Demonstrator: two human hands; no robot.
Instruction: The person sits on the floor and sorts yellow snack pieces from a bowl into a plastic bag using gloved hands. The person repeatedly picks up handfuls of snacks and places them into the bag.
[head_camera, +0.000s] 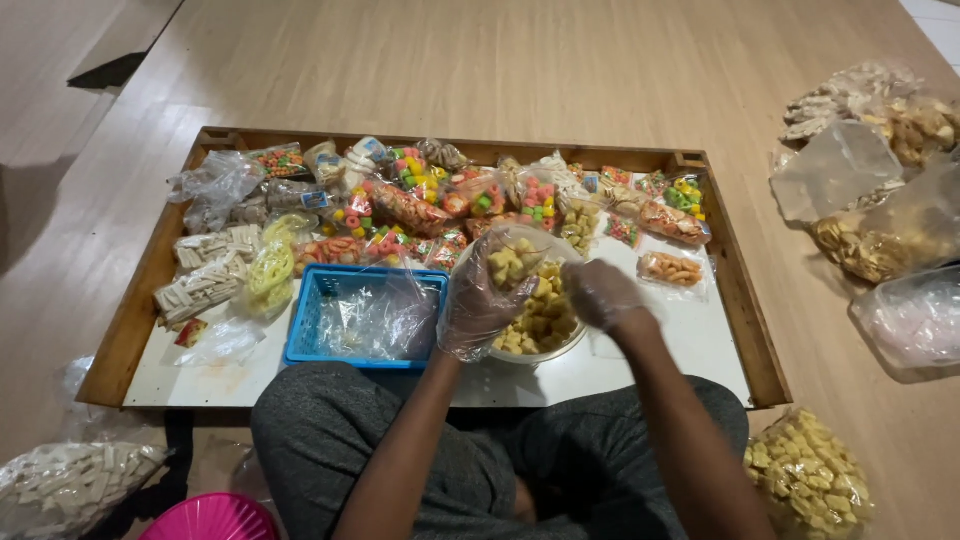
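Left hand (480, 300), gloved, fingers pinching few yellow snack pieces (508, 262) over clear bowl (575, 340), frame centre. Right hand (603, 293) curled in bowl, contents hidden. Pieces probably light, brittle; scoop loosely, don't squeeze.

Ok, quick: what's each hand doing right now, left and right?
Left hand: gloved, closed on a small clear bag with yellow snack pieces in it.
Right hand: gloved, fingers curled over the bowl; whether it grips anything cannot be told.

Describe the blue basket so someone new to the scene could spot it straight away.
Start at the wooden-rimmed tray on the floor. On its near edge, beside the left hand and the bowl of yellow snacks, sits the blue basket. It is the only blue, slotted, rectangular container, holding just clear plastic bags.
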